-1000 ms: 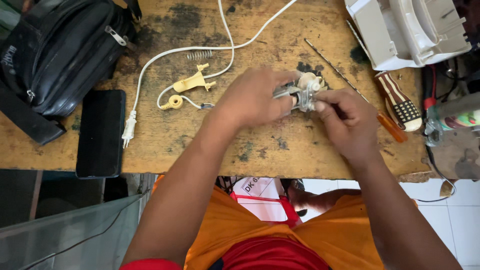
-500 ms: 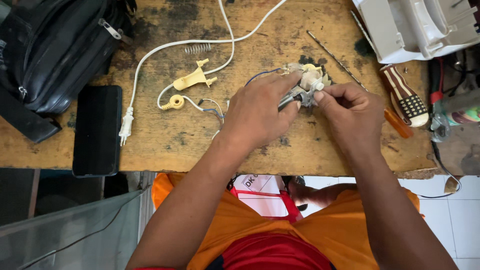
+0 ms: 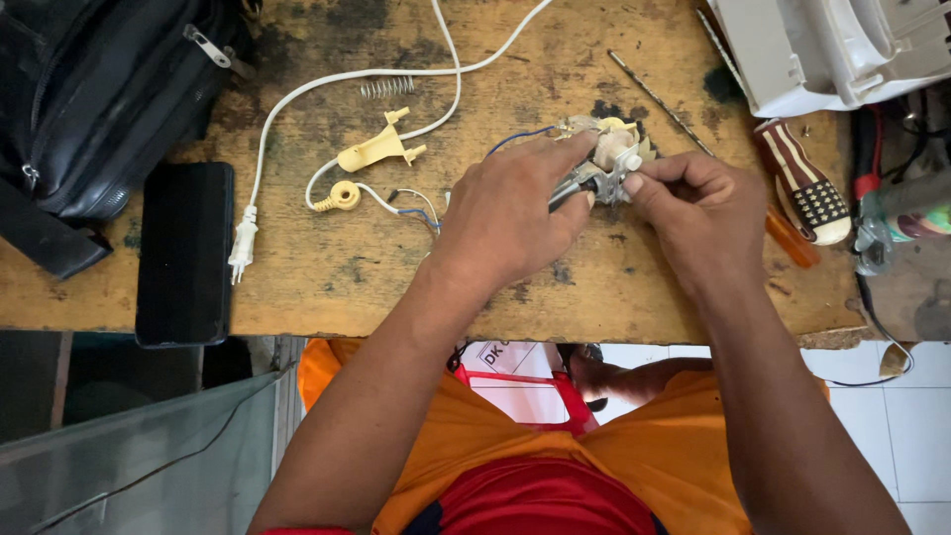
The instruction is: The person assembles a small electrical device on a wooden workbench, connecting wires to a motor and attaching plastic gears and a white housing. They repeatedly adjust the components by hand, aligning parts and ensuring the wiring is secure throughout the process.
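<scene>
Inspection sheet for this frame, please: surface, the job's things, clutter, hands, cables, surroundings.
Surface: worn, stained wooden bench.
Job's things: small motor assembly held above the bench.
Clutter: black bag, black phone, yellow plastic parts, spring, metal rod, striped-handle tool, white appliance housing.
Hands: left hand and right hand both grip the assembly.
Cables: white power cord with plug.
Surroundings: tiled floor.

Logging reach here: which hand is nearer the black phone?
Left. The left hand sits closer to the black phone; the right hand lies farther right.
</scene>
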